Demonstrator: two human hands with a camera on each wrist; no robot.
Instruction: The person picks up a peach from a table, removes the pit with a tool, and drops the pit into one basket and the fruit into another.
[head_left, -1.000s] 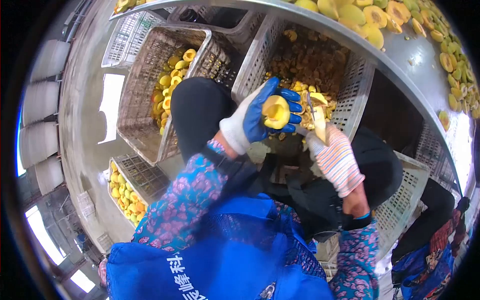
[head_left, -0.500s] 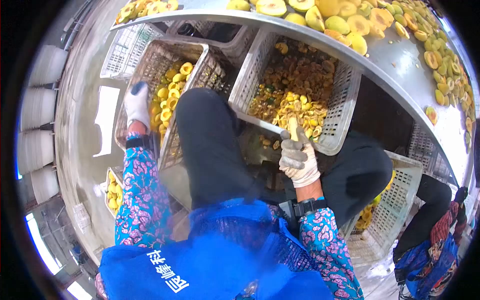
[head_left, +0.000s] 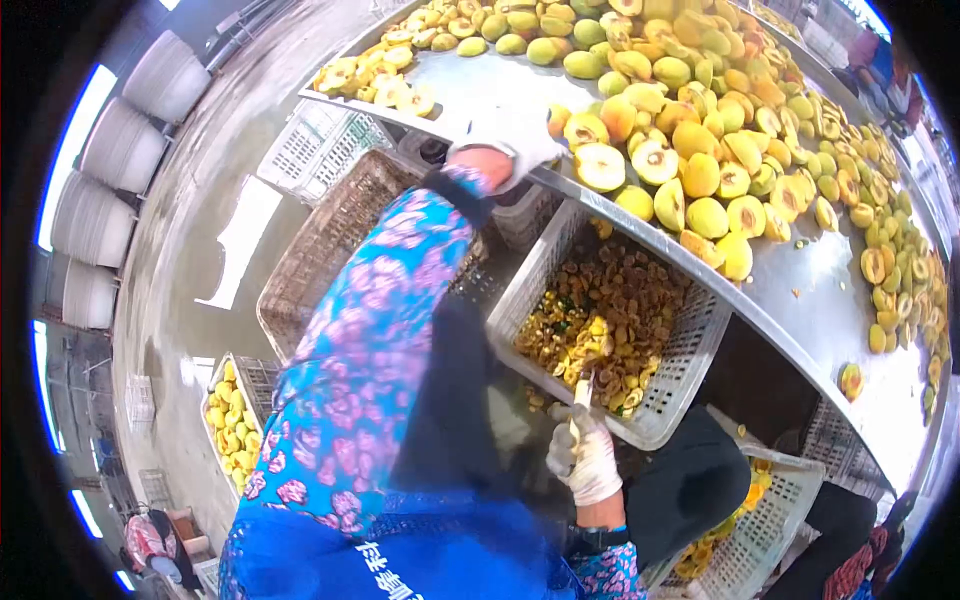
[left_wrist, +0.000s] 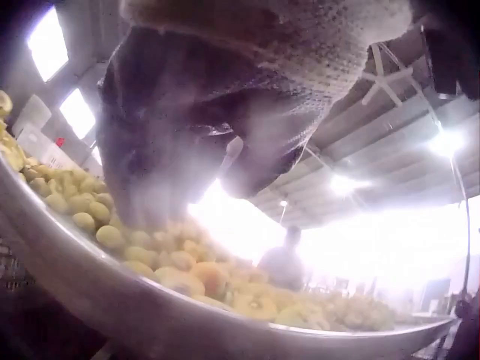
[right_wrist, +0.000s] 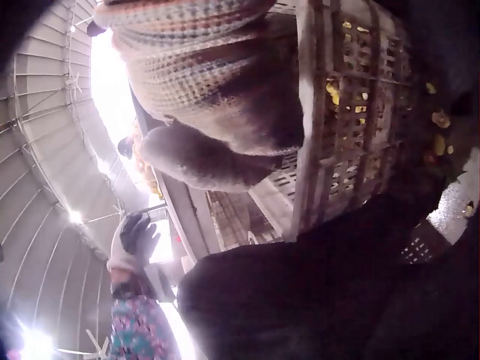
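My left hand (head_left: 515, 140), in a whitish glove with a blue palm, reaches over the metal table's near rim beside pitted-looking and stone-bearing peach halves (head_left: 600, 167). In the left wrist view its fingers hang down above the fruit, blurred, with a bright gap between thumb and fingers. My right hand (head_left: 583, 458), in a striped knit glove, grips a pale-handled pitting knife (head_left: 581, 395), its tip pointing away from me over a crate (head_left: 655, 428) of brown and yellow scraps. The right wrist view hides the knife behind that glove.
Heaped peach halves cover much of the metal table (head_left: 800, 280). A stained crate (head_left: 305, 270) stands left of my knee, partly behind my sleeve. Farther left is a crate of yellow fruit (head_left: 232, 425); another crate (head_left: 765, 530) sits by my right leg.
My left hand held a peach half in front of me, swung left over the stained crate, then rose to the table without that half. My right hand moved slightly lower, still gripping the knife.
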